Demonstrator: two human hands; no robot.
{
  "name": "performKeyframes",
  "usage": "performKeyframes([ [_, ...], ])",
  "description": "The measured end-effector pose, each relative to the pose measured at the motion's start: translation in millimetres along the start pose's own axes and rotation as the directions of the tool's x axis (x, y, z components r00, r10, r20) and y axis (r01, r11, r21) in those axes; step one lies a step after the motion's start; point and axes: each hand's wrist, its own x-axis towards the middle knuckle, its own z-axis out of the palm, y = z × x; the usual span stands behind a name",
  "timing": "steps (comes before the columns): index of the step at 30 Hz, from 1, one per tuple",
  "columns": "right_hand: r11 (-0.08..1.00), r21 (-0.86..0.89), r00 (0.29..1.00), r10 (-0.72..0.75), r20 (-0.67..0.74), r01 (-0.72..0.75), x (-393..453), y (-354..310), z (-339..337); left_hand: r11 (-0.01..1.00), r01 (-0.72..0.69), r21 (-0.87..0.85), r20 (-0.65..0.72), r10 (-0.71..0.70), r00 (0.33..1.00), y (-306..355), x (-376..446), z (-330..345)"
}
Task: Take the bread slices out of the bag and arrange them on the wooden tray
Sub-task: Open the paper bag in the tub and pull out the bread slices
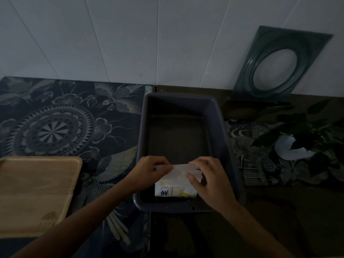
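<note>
A white bread bag (175,187) with black print stands at the near end of a dark grey plastic bin (219,116). My left hand (149,172) pinches the bag's top at its left corner. On the right side of the top, my right hand (206,179) grips the clear plastic. The bread slices inside are hidden by the wrapping and my fingers. The wooden tray (35,194) lies bare at the left, well apart from the bin.
A dark patterned mat (70,120) covers the counter left of the bin. A green glass plate (277,64) leans on the white wall at the back right. A leafy plant (307,133) in a white pot sits at the right.
</note>
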Motion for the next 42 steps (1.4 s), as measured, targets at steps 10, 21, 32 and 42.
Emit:
performKeyframes([
  [10,0.980,-0.197,0.998,-0.039,-0.057,0.027,-3.6,-13.1,17.8,1.000,0.018,-0.019,-0.028,-0.019,0.999,2.2,-0.3,1.5],
  [21,0.980,-0.154,0.991,-0.128,-0.025,0.123,-24.3,-21.6,1.4,0.997,-0.013,-0.072,-0.116,0.005,0.993,9.7,9.7,-6.0],
  [32,0.936,-0.126,0.933,-0.303,0.194,0.330,-42.3,-29.6,-10.3,0.989,-0.122,0.079,-0.172,0.134,0.976,12.1,25.5,-12.6],
  [42,0.931,-0.079,0.909,-0.328,0.257,0.357,-52.1,-32.4,-19.6,0.940,-0.219,0.260,-0.190,0.272,0.943,10.7,28.5,-18.3],
])
